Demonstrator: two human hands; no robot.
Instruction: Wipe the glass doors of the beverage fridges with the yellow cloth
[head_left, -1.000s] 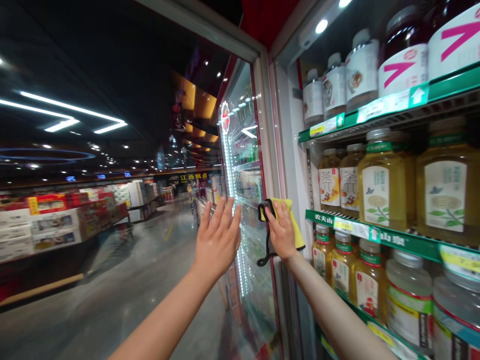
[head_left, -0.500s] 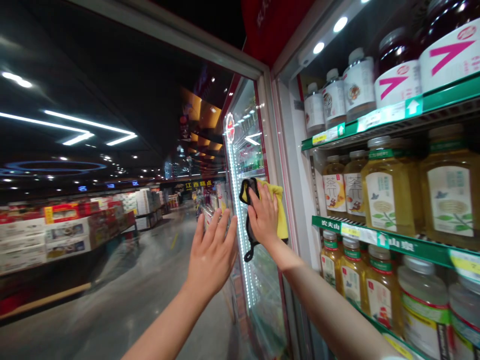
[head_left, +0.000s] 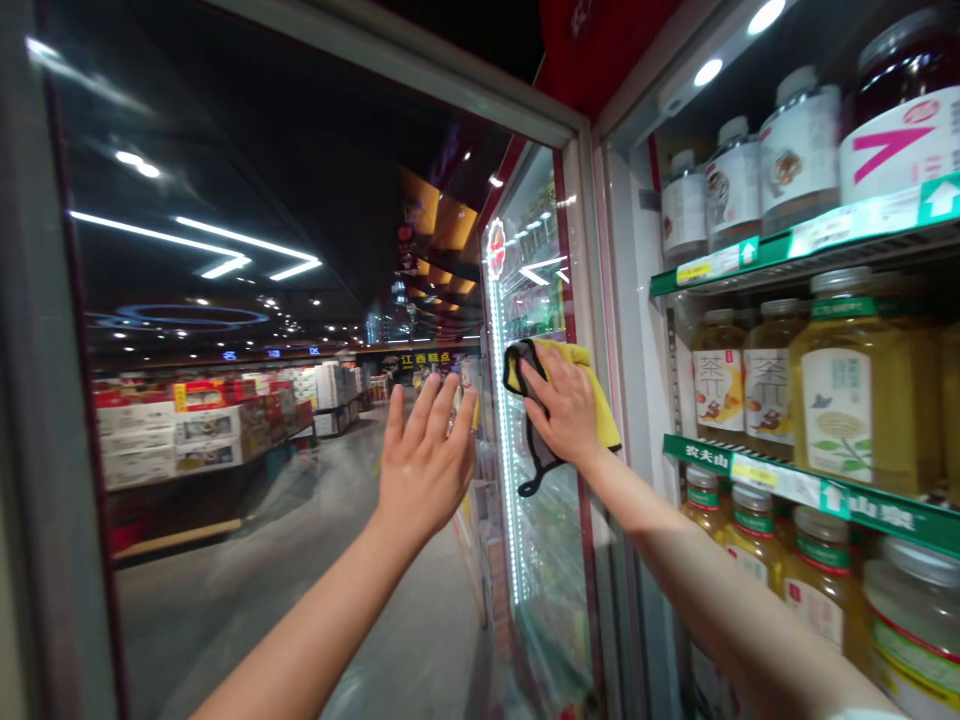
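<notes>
A yellow and grey cleaning cloth (head_left: 600, 400) with black edging and a hanging loop lies against the inside of a glass door (head_left: 300, 130). My right hand (head_left: 564, 405) holds it flat to the pane, fingers laid over it, close to the door's hinge side. My left hand (head_left: 427, 465) is raised to the left of the cloth with its fingers stretched out and nothing in it. Its palm faces the pane; whether it touches the glass I cannot tell.
On the right, an open drinks fridge has shelves (head_left: 787, 485) of bottles (head_left: 840, 390) beside my right forearm. The door's metal frame (head_left: 30, 400) borders the left. Through the glass show another lit cooler (head_left: 525, 300) and stacked boxes (head_left: 206, 440) along an aisle.
The view has turned left, so the fridge and door slide rightward and the door's left frame comes into sight. My right hand stays on the cloth, its fingers tilted further left.
</notes>
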